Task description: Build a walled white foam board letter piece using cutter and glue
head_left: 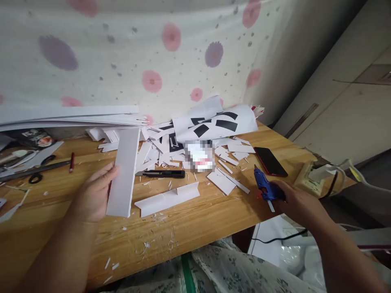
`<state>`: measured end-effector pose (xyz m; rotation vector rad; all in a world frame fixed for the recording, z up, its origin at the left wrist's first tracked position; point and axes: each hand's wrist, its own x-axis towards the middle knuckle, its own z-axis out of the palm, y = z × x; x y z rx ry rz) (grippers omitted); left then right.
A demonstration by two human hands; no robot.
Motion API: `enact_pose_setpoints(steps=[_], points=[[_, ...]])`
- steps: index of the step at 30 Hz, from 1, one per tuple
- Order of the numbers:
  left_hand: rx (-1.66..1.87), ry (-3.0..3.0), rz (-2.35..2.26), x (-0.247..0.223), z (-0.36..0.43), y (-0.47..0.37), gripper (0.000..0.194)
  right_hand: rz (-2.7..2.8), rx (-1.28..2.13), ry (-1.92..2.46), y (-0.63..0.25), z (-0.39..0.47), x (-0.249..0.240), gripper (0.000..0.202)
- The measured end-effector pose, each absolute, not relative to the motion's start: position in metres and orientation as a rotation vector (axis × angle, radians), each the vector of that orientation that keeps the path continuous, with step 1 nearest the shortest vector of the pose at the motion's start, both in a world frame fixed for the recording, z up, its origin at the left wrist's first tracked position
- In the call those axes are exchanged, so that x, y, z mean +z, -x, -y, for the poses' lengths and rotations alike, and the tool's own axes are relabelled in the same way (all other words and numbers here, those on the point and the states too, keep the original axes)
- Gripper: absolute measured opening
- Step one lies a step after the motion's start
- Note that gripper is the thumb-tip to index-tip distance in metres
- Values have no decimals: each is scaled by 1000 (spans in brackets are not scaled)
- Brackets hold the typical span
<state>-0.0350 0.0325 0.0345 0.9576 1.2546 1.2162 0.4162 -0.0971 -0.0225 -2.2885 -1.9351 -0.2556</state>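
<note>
A long white foam board strip (122, 175) stands nearly upright in my left hand (97, 191), its fingers and thumb closed on the strip's left edge. At the right side of the table, my right hand (285, 195) is wrapped round a blue glue gun (263, 182), with a pale glue stick poking from its rear. Between the hands lies an angled white foam piece (168, 198) with a small upright tab. Behind that piece rests a black utility knife (165, 173). Flat white pieces (224, 182) lie left of the glue gun.
White scraps and printed paper (226, 122) are heaped at the back of the wooden table (189, 240). A dark phone (271, 161) and a power strip (308, 179) are at the right. Scissors (45, 169), a red pen (71, 162) and stacked white sheets (76, 116) are at the left.
</note>
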Motion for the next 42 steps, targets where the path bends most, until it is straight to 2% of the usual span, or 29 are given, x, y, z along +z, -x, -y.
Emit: enact_pose_setpoints(steps=[6, 12, 16, 20, 23, 26, 32, 37, 42], points=[[952, -1223, -1209, 43, -17, 45, 29, 1983, -268, 2327, -412, 83, -33, 39], [710, -1729, -1292, 55, -9, 49, 21, 2082, -284, 2220, -416, 83, -41, 40], [645, -2124, -1163, 57, -8, 47, 20, 2077, -438, 1974, -408, 83, -19, 35], [494, -2418, -1048, 55, -5, 34, 20, 2059, -116, 1625, -349, 71, 13, 30], [410, -2519, -1016, 52, -1, 18, 18, 2089, 144, 1361, -290, 53, 20, 32], [448, -2594, -1031, 47, 0, 7, 14, 2091, 246, 1262, -253, 36, 13, 20], [590, -2630, -1056, 42, -5, 36, 14, 1900, 317, 1251, -254, 20, -6, 26], [662, -2479, -1153, 19, -6, 73, 13, 1913, 321, 1327, -264, 20, -23, 22], [758, -2325, -1173, -6, -2, 75, 14, 1980, 204, 1314, -262, 17, -36, 16]])
